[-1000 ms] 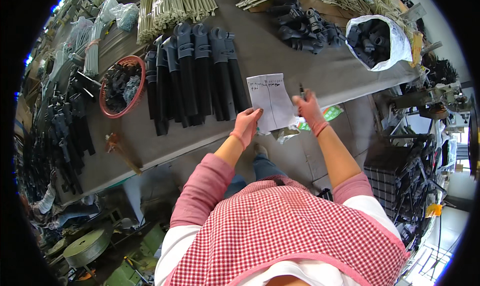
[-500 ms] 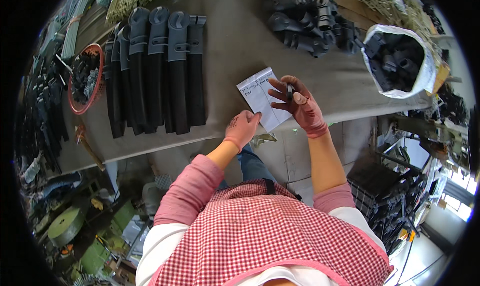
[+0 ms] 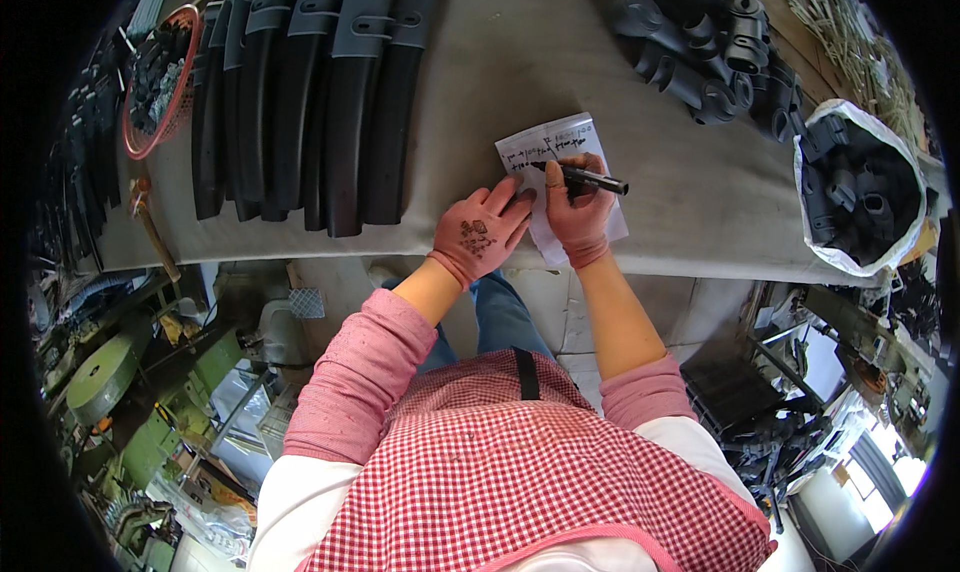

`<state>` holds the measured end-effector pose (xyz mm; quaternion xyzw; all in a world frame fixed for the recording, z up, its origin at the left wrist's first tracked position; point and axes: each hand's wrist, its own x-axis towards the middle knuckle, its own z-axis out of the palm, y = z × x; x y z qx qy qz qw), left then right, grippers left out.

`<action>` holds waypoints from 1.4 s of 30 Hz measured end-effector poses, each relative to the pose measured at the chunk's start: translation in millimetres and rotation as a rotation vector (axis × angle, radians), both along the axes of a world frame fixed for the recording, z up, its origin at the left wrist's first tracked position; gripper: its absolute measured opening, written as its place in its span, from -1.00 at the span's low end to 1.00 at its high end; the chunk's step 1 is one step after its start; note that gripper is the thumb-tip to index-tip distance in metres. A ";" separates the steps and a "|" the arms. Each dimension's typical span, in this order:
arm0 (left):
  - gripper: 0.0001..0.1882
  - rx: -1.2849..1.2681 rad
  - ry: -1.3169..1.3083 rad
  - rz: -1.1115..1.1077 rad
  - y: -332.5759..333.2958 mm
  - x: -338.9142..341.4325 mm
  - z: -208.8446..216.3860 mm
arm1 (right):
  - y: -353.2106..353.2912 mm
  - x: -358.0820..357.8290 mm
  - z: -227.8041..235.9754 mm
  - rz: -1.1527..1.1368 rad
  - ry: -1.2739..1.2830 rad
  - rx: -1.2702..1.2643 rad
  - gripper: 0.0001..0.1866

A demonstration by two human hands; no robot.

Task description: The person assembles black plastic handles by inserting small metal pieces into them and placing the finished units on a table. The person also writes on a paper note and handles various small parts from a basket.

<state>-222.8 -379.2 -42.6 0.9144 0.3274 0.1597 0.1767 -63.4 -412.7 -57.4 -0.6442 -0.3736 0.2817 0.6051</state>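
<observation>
A black marker pen (image 3: 597, 180) is gripped in my right hand (image 3: 580, 212), its tip over a white sheet of paper (image 3: 548, 137) with handwriting on it. Spread out, my left hand (image 3: 482, 230) rests its fingertips on the paper's left edge. Both hands wear pink gloves with dark stains on the fingers. The paper lies on the brown cloth-covered table (image 3: 470, 82) close to its front edge. My right hand hides part of the sheet.
Long black curved parts with grey tops (image 3: 345, 122) lie in a row at left, beside a red basket (image 3: 190, 92) of small parts. A hammer (image 3: 150, 227) sits at the table edge. Black pipe fittings (image 3: 700, 57) are heaped at right, near a white sack (image 3: 805, 202) of black parts.
My right hand has lowered onto the paper with the marker, which now shows plainly. My left hand has gone from pinching the paper's edge to lying spread on it. The view has shifted.
</observation>
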 end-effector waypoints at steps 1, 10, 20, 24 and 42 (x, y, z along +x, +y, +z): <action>-0.68 0.022 0.004 -0.001 -0.5 -0.2 0.1 | -2.1 -1.8 -3.3 0.000 -0.100 0.017 -0.82; -0.73 0.092 -0.059 0.027 0.3 0.7 -1.9 | -0.3 -2.7 -10.5 -0.045 -0.290 -0.037 -0.78; -0.69 0.059 0.001 0.010 -1.1 -0.9 -4.5 | 0.7 -4.9 -0.9 -0.031 -0.264 -0.053 -0.80; -0.69 0.051 -0.013 0.019 -1.4 -1.2 -3.7 | 0.6 -5.6 -0.8 -0.053 -0.186 -0.018 -0.82; -0.69 0.063 -0.023 0.027 -1.5 -1.2 -2.3 | -0.4 -4.1 -2.2 -0.067 -0.195 -0.056 -0.83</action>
